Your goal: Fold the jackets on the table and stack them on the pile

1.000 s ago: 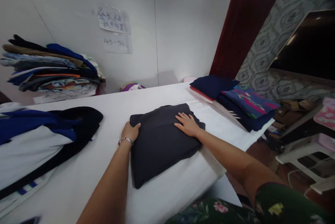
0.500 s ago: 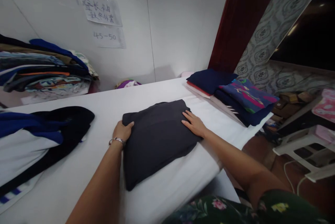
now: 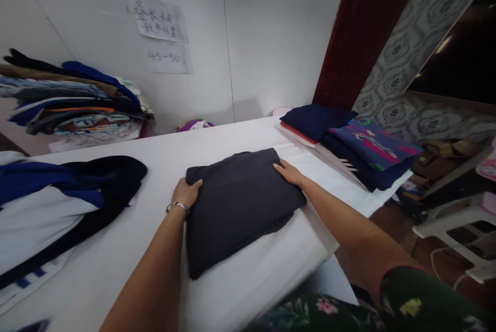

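A dark grey folded garment [image 3: 244,208] lies flat on the white-covered table [image 3: 132,239] before me. At its left edge is my left hand [image 3: 186,192], thumb on top and the other fingers tucked along the side, mostly hidden. My right hand [image 3: 289,171] grips the opposite edge near the far corner, its thumb resting on the cloth and its fingers down over the edge, largely out of sight. The garment's near edge curves slightly, and its near left corner points toward me.
Black, blue and white clothing [image 3: 77,202] lies loosely at the left. Behind it rises a stack of folded clothes [image 3: 85,99]. Folded garments [image 3: 318,120], one with a colourful print [image 3: 368,143], sit at the back right. A white plastic stool [image 3: 461,223] stands beyond the table's right edge.
My right hand has shifted from lying flat on top of the garment to holding its right edge. My left hand stays at the left edge. The view has turned slightly left.
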